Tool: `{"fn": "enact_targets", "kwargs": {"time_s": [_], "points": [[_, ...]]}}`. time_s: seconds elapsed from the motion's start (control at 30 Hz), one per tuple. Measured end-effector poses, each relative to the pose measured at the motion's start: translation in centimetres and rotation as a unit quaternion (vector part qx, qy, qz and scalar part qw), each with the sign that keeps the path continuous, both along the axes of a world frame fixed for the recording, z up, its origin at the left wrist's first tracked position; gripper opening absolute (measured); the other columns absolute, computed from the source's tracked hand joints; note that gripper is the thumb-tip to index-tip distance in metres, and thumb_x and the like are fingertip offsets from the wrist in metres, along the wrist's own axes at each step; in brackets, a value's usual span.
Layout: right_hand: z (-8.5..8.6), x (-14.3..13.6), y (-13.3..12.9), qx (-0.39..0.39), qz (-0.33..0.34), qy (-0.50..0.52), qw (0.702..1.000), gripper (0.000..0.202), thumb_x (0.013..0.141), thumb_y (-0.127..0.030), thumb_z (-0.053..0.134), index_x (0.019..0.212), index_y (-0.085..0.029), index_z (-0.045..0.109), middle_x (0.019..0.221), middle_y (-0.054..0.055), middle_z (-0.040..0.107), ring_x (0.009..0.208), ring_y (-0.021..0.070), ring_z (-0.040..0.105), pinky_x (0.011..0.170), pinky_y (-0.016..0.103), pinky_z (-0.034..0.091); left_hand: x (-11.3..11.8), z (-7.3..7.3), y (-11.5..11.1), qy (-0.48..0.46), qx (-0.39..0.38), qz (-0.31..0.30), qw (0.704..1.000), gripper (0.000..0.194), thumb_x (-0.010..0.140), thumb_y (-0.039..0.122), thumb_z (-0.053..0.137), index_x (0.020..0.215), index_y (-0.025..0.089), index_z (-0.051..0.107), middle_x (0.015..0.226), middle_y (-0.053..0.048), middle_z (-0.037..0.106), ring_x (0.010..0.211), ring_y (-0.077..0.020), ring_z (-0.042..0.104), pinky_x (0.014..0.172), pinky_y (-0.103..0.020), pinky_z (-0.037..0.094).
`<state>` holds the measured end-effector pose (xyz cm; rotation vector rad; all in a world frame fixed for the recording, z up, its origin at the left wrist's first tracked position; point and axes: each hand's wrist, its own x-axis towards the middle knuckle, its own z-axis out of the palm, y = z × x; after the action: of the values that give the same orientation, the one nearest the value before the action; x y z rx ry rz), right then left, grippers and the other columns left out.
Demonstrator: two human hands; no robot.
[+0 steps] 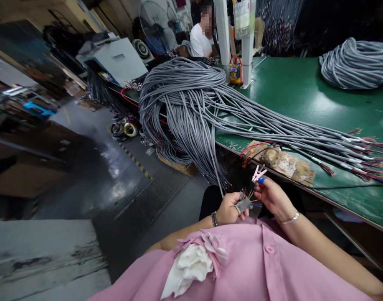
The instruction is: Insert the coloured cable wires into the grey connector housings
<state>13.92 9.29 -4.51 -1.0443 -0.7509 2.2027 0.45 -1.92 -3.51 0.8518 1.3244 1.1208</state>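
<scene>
— Pink shirt [241,267] nearest, a white flower [191,265] on it. Where are the hands?
— Both on the near side of the brown block [283,162] at the tabletop's [288,98] edge. The left hand [229,209], farther left of the block, grips thin coloured wires [249,195]
— And the right hand [271,196]?
— Just in front of the block, fingers closed on a small pink tool [258,172]
— The grey cables [191,117]?
— Heaped left of the block, their strands running behind it to bare ends on its right
</scene>
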Motion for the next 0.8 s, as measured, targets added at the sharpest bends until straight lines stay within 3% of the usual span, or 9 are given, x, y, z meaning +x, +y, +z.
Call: {"fn": "enact_targets", "kwargs": {"time_s": [0.07,0.17,0.27,0.47,0.8], "points": [[-0.1,0.6,0.4,-0.008,0.012,0.012,1.0,0.011,0.072,-0.024,0.07,0.079,-0.02,0.063,0.068,-0.002,0.058,0.057,0.0095,0.052,0.053,0.022,0.046,-0.1,0.1,-0.1,0.013,0.01,0.016,1.0,0.041,0.077,0.053,0.062,0.07,0.013,0.058,0.056,-0.002,0.06,0.04,-0.0073,0.05,0.04,-0.018,0.037],[0.4,1.2,-0.2,-0.004,0.122,0.059,0.991,0.018,0.075,-0.029,0.07,0.089,-0.02,0.066,0.082,0.002,0.063,0.068,0.0123,0.057,0.058,0.024,0.049,-0.3,0.1,-0.1,0.03,0.032,0.049,0.998,0.039,0.08,0.051,0.059,0.07,0.013,0.057,0.057,-0.002,0.061,0.04,-0.0069,0.051,0.041,-0.017,0.037],[1.0,1.1,-1.4,0.045,0.168,0.057,0.983,0.022,0.075,-0.033,0.072,0.089,-0.019,0.066,0.083,0.003,0.063,0.07,0.013,0.057,0.059,0.024,0.047,-0.2,0.0,-0.1,0.035,0.049,0.047,0.997,0.038,0.08,0.049,0.06,0.07,0.013,0.057,0.058,-0.002,0.061,0.041,-0.0076,0.052,0.041,-0.018,0.038],[1.0,0.3,-2.0,0.166,0.149,-0.038,0.974,0.018,0.073,-0.031,0.074,0.079,-0.017,0.064,0.068,-0.001,0.06,0.058,0.0095,0.05,0.054,0.022,0.038,0.0,-0.4,-0.1,0.042,0.046,0.034,0.997,0.039,0.08,0.05,0.06,0.068,0.013,0.057,0.057,-0.002,0.061,0.042,-0.0075,0.052,0.041,-0.017,0.038],[0.3,0.3,-2.1,0.152,0.127,-0.022,0.98,0.01,0.069,-0.02,0.072,0.074,-0.018,0.064,0.065,-0.002,0.058,0.055,0.0084,0.046,0.054,0.022,0.035,0.0,-0.3,0.1,0.032,0.05,0.051,0.997,0.038,0.082,0.047,0.058,0.066,0.012,0.058,0.055,-0.002,0.06,0.042,-0.0081,0.052,0.042,-0.018,0.038]]}}
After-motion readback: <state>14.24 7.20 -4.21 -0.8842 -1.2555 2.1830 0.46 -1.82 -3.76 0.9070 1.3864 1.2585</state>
